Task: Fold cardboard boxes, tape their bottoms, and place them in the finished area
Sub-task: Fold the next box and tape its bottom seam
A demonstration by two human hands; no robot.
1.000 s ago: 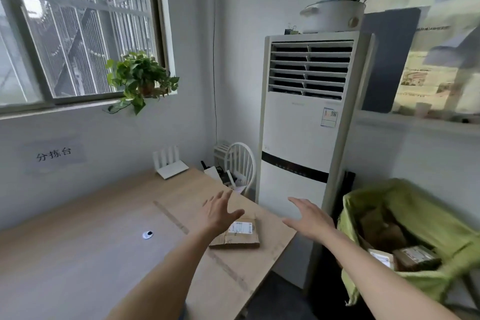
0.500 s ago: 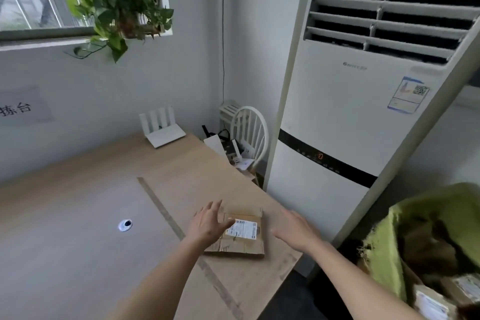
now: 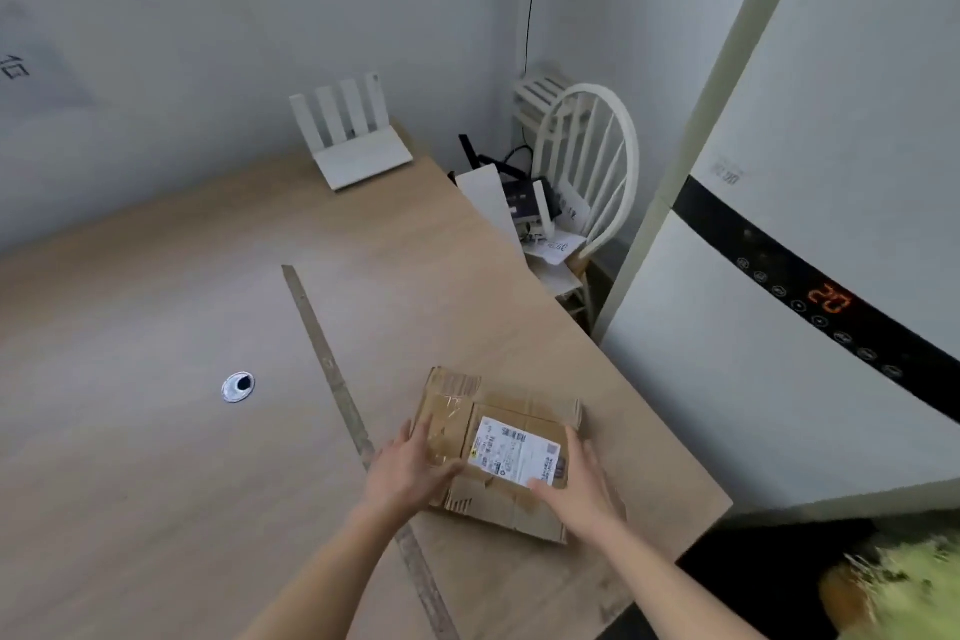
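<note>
A flattened brown cardboard box (image 3: 457, 411) with old tape and a white shipping label (image 3: 514, 452) lies on the wooden table (image 3: 156, 483) near its right edge. My left hand (image 3: 410, 468) rests on the box's left side, fingers spread. On the box's near right part lies my right hand (image 3: 576, 489), palm down with fingers apart. Neither hand grips the box. No tape roll is in view.
A strip of tape (image 3: 332, 374) runs down the tabletop. A small round white item (image 3: 238, 387) lies to the left. A white router (image 3: 353, 140) stands at the back. A white chair (image 3: 582, 192) with clutter, a tall air conditioner (image 3: 810, 244) and a green bag (image 3: 904, 587) are to the right.
The view has tilted down and moved closer to the table. Both hands have come down from the air onto the flattened box; the right hand moved in from off the table's edge.
</note>
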